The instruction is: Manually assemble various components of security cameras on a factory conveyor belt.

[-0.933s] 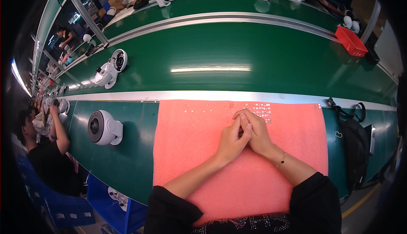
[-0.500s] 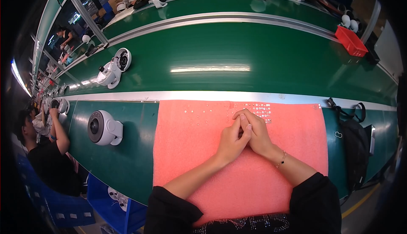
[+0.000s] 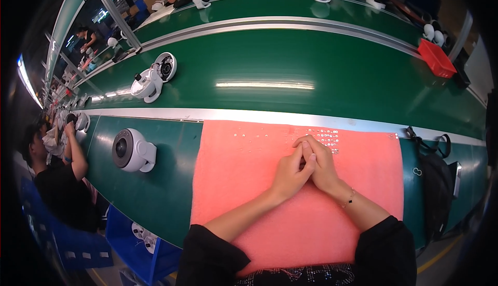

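Observation:
My left hand (image 3: 292, 176) and my right hand (image 3: 322, 168) are clasped together, fingers folded over one another, and no object shows between them. Both rest on a coral-pink towel (image 3: 244, 198) spread over the bench. Just beyond my fingers lie rows of small shiny round pieces (image 3: 327, 140) on the towel, partly covered by my hands. A sparser scatter of similar pieces (image 3: 258, 136) lies to their left. Left of the towel stands a white dome camera (image 3: 134, 150) with a dark front, apart from both hands.
An opened white camera (image 3: 154, 81) sits on the green belt (image 3: 249, 58) ahead. A red bin (image 3: 437, 58) stands far right. Near the towel's right side lie a black bag (image 3: 436, 187) and strap. A co-worker (image 3: 62, 182) sits at left, above blue bins (image 3: 155, 265) holding white parts.
The whole view has turned and tilted slightly, so most things appear a little farther right. My hands stay clasped in the same pose on the towel.

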The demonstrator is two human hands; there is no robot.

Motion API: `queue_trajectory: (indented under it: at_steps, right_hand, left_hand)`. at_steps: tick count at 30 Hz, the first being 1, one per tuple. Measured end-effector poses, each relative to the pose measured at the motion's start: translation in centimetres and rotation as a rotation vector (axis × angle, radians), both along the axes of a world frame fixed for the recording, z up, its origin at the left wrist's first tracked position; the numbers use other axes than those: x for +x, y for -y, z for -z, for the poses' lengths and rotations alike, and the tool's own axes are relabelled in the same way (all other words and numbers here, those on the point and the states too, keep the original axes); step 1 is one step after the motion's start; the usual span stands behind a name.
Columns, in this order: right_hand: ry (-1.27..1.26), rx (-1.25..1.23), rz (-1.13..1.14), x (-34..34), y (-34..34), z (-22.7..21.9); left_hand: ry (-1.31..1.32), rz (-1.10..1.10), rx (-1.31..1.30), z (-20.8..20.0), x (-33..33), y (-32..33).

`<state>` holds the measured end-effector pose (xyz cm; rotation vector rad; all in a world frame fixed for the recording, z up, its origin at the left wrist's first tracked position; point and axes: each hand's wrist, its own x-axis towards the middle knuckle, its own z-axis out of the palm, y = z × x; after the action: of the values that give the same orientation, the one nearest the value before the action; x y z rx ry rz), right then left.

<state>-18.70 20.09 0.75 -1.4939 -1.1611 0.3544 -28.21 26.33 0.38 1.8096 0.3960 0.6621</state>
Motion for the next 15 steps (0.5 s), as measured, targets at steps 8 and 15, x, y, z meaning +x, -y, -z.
queue_trajectory:
  at_steps: [8, 15]
  right_hand:
    - [-0.038, -0.069, 0.004, -0.13, 0.22, -0.85]
    - [-0.01, -0.058, 0.013, -0.05, 0.05, -0.49]
  left_hand:
    - [0.05, 0.018, -0.034, 0.33, 0.1, -0.08]
    - [0.036, 0.015, -0.034, 0.2, 0.04, -0.13]
